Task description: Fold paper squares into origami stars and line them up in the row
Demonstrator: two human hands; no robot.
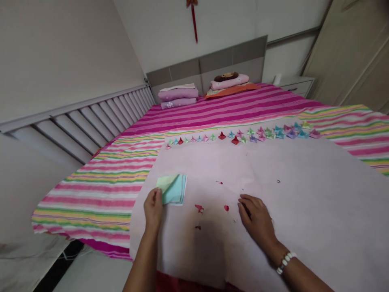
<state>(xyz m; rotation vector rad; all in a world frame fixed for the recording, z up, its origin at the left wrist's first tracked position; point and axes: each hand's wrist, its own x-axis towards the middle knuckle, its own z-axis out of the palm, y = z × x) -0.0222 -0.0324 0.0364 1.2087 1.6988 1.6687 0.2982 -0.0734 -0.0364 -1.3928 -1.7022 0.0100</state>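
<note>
In the head view, my left hand (153, 205) pinches the near left edge of a light green paper sheet (165, 182). That sheet is peeled up at its right side from a small stack of square papers (176, 190), with light blue showing beneath it. My right hand (257, 217) rests on the pale board (291, 227) with its fingers loosely bent and a gap between thumb and fingers; nothing shows in it. Along the board's far edge stand rows of small folded paper pieces (222, 136) in red, green, blue, pink and purple.
Red marks or scraps (199, 209) dot the board between my hands. The board lies on a striped bed sheet (100, 190). Folded bedding (178, 95) and a pillow pile (229, 82) sit by the headboard (231, 61). A white rail (91, 117) runs along the left.
</note>
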